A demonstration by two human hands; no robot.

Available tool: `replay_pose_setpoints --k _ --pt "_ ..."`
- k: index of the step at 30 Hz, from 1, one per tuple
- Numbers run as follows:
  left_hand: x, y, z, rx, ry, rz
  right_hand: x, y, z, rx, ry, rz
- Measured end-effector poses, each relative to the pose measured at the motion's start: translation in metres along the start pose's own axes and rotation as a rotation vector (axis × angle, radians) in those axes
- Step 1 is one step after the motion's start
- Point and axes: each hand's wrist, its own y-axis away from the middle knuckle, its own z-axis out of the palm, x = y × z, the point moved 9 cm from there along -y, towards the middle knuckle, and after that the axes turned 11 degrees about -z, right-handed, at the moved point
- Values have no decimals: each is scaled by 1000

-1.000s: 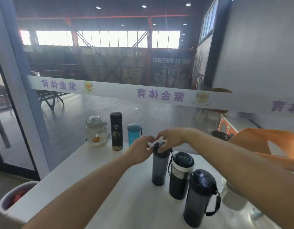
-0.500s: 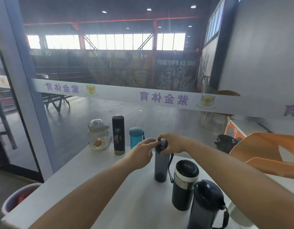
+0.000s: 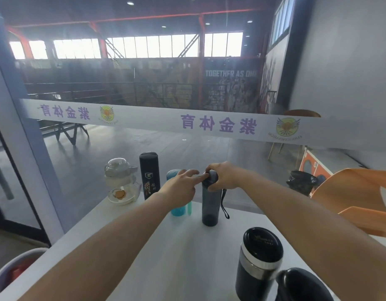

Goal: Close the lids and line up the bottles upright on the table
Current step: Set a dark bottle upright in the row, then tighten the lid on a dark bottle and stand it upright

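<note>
A slim dark grey bottle [image 3: 210, 209] with a wrist strap stands upright at the middle of the white table [image 3: 166, 257]. My right hand [image 3: 223, 177] grips its black lid from the right. My left hand [image 3: 183, 185] has its fingers stretched out, fingertips touching the lid's left side. Behind my left hand stands a teal bottle [image 3: 176, 208], partly hidden. A tall black flask [image 3: 149, 174] stands upright further left. A black bottle with a silver band [image 3: 258, 263] and a black-lidded jug [image 3: 302, 285] stand near the front right.
A glass teapot [image 3: 120, 179] sits on a dish at the table's far left, against the glass wall. An orange chair [image 3: 357, 198] stands right of the table. A grey bin [image 3: 11, 272] is at the lower left, below the table's edge.
The grey bottle now stands further back on the table, near the teal one. Both hands have stayed at its lid, and my left fingers have straightened.
</note>
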Motion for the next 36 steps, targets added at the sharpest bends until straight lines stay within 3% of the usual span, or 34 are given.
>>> replay_pose_setpoints --k 14,20,24,33,36 --pt "8 -9 -7 75 -6 32 12 -7 1 -36 3 47" --pt "35 22 -49 281 111 43 2 36 -29 38 101 29" --pt "63 49 -61 202 211 8 -14 88 -53 88 190 30" --pt "117 117 -43 6 303 32 -51 189 6 -351 -20 225" --pt "117 128 -39 1 324 -9 -58 201 23 -417 13 222"
